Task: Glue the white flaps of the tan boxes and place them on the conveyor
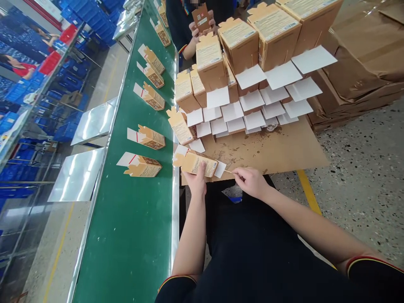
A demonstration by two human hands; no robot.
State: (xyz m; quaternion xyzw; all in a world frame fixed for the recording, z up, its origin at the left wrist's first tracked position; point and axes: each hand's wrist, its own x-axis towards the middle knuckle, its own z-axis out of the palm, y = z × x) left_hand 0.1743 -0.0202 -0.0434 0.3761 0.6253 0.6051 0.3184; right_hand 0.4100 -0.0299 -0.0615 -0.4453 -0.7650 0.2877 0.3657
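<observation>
My left hand (197, 181) is closed around a small brown cardboard box (206, 165) with printed labels and open flaps at both ends. A white flap (220, 169) sticks out at the box's right end. In my right hand (251, 182), a thin pale stick (227, 171) is pinched between the fingers. The stick's tip points left and reaches the white flap; whether it touches cannot be made out. Both hands are over the near edge of a cardboard-covered table (284, 155), which carries dark smears.
Stacked brown boxes (240, 42) with white flaps hanging toward me fill the table's far side. A small clear dish (271, 125) lies below them. To the left, a green conveyor belt (126, 235) carries several similar boxes. Across the stack, a co-worker's hand (193, 31) holds a brown box.
</observation>
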